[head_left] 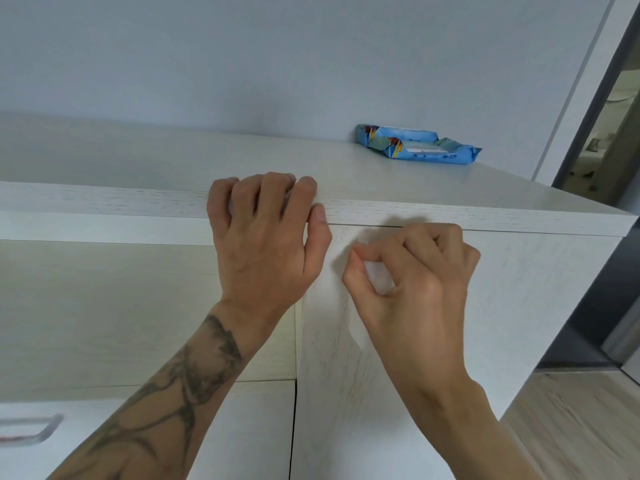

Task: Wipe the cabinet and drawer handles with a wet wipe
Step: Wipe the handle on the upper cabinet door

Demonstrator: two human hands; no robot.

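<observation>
My right hand [415, 282] is closed on a folded white wet wipe [378, 276], pinched between thumb and fingertips and held against the upper part of a white cabinet door [346, 375], just below the top board. My left hand [266, 233] clasps the front edge of the cabinet top [104, 202], with its fingers curled over the board and its thumb on the front face. A metal drawer handle [33, 429] shows at the lower left, apart from both hands. I see no handle on the door by the wipe.
A blue pack of wet wipes [415, 147] lies at the back right of the cabinet top, against the wall. A doorway [602, 133] opens at the right. Wood-look floor [571, 427] runs beside the cabinet's right side.
</observation>
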